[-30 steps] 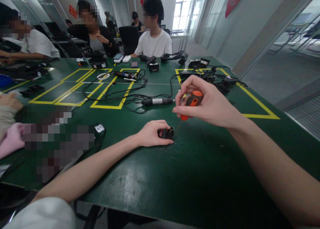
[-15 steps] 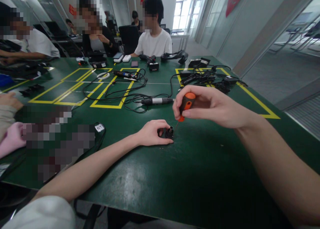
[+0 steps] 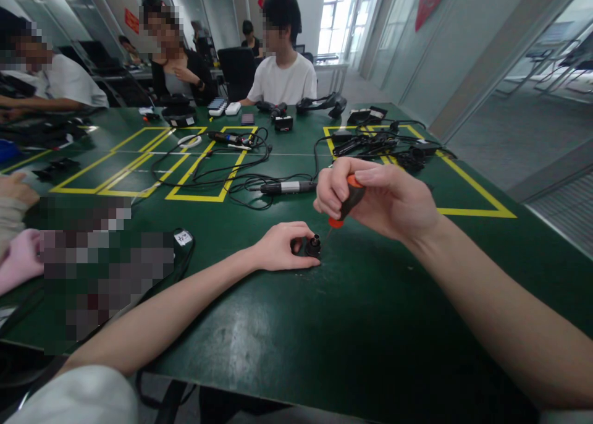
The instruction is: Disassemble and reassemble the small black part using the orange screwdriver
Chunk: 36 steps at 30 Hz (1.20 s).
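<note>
My left hand (image 3: pixel 286 246) rests on the green table and grips a small black round part (image 3: pixel 314 247) with a short upright stem between thumb and fingers. Above and to the right of it, my right hand (image 3: pixel 377 195) is wrapped round the handle of an orange and dark grey screwdriver (image 3: pixel 351 203). Its thin shaft points down at the right side of the black part. Whether the tip touches the part, I cannot tell.
Behind my hands lies a grey and black pen-shaped electric tool (image 3: pixel 290 188) with its cable. Tangled black cables and devices (image 3: pixel 370 144) lie at the back right. Several people sit across the green table (image 3: pixel 278 337). A co-worker's hand (image 3: pixel 18 189) is at the left edge.
My right hand has turned about the screwdriver handle, its thumb now up near the handle's top end. My left hand and the black part stay in place.
</note>
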{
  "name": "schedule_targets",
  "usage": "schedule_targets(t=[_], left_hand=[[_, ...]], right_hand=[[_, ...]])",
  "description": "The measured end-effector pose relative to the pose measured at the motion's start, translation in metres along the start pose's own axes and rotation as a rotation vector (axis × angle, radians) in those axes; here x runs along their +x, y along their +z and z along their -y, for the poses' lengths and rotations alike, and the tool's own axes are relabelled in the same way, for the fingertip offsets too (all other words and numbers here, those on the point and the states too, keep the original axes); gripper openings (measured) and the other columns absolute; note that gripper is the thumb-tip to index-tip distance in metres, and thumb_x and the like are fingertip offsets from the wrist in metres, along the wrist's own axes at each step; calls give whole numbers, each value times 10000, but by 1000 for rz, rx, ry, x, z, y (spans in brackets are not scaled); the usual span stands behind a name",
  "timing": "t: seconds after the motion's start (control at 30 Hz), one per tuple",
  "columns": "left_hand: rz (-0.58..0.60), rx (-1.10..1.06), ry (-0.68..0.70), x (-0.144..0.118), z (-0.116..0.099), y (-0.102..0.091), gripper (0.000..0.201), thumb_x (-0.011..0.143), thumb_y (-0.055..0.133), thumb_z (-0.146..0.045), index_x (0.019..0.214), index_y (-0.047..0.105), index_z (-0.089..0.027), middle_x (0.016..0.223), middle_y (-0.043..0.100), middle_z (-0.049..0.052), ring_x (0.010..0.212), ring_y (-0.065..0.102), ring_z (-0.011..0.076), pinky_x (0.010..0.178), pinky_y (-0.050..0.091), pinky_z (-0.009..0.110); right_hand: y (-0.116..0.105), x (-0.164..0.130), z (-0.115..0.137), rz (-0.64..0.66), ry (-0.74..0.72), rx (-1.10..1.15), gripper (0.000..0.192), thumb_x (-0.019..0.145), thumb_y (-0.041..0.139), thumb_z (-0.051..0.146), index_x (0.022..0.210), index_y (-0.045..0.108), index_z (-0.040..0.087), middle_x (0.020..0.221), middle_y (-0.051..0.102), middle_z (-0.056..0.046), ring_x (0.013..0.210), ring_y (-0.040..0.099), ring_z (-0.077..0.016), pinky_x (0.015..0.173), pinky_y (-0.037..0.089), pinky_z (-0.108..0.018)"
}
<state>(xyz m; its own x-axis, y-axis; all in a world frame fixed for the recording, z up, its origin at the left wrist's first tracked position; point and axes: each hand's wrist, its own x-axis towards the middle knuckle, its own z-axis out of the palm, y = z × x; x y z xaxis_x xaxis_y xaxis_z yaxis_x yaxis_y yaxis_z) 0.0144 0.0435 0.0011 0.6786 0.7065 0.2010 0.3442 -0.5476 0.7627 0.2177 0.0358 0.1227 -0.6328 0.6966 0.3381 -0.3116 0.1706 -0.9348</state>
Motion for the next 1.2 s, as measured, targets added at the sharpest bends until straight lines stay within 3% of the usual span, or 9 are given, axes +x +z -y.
schedule_targets(t=[0.13, 0.3, 0.47, 0.63, 0.8, 0.97, 1.07, 1.2], left_hand=[[3, -45, 18, 0, 0, -1, 329, 803, 785, -413, 957, 723, -129, 866, 641, 21, 648, 507, 85, 594, 405, 209], [2, -52, 18, 0, -2, -3, 302, 804, 772, -391, 953, 725, -132, 761, 595, -11, 642, 515, 96, 599, 408, 214], [1, -72, -18, 0, -2, -2, 288, 794, 776, -388, 933, 726, -140, 765, 613, -9, 640, 528, 95, 609, 424, 219], [10, -95, -15, 0, -1, -2, 307, 794, 771, -380, 969, 746, -128, 745, 599, -16, 621, 522, 87, 604, 426, 219], [7, -89, -3, 1, -1, -2, 309, 789, 774, -372, 968, 750, -121, 782, 609, -7, 623, 512, 81, 604, 428, 217], [10, -101, -10, 1, -1, -1, 309, 789, 778, -367, 973, 748, -120, 851, 638, 13, 635, 523, 78, 599, 427, 212], [13, -99, -13, 1, -1, -1, 302, 792, 784, -367, 966, 746, -123, 784, 604, -8, 632, 525, 82, 587, 412, 205], [11, -103, -10, 1, 0, -1, 302, 797, 785, -363, 980, 747, -126, 813, 621, 2, 632, 520, 81, 586, 412, 208]], right_hand=[[0, 0, -1, -3, 13, 39, 298, 943, 550, 337, 676, 568, 206, 575, 445, 9, 539, 421, -157, 588, 428, -326], [4, -2, -12, 62, 2, 239, 243, 943, 523, 401, 785, 513, 216, 504, 368, 87, 407, 233, -93, 454, 295, -246], [11, 0, -15, 43, -44, 244, 263, 956, 579, 367, 758, 514, 207, 588, 510, 43, 423, 356, -97, 426, 287, -239], [16, -1, -14, 34, -18, 219, 417, 1012, 535, 475, 694, 500, 208, 513, 372, 72, 420, 277, -88, 423, 267, -234], [15, -2, -17, 16, -78, 257, 254, 946, 563, 404, 778, 534, 216, 524, 428, 66, 417, 312, -103, 430, 277, -243], [13, -2, -16, 7, -76, 235, 308, 963, 523, 330, 688, 545, 193, 540, 445, 44, 415, 341, -92, 416, 267, -236], [13, -3, -14, -24, -73, 272, 225, 930, 528, 375, 783, 557, 207, 529, 428, 62, 403, 285, -91, 407, 253, -228], [14, -3, -15, -56, -77, 276, 143, 895, 545, 339, 813, 528, 224, 549, 494, 55, 395, 343, -100, 417, 304, -236]])
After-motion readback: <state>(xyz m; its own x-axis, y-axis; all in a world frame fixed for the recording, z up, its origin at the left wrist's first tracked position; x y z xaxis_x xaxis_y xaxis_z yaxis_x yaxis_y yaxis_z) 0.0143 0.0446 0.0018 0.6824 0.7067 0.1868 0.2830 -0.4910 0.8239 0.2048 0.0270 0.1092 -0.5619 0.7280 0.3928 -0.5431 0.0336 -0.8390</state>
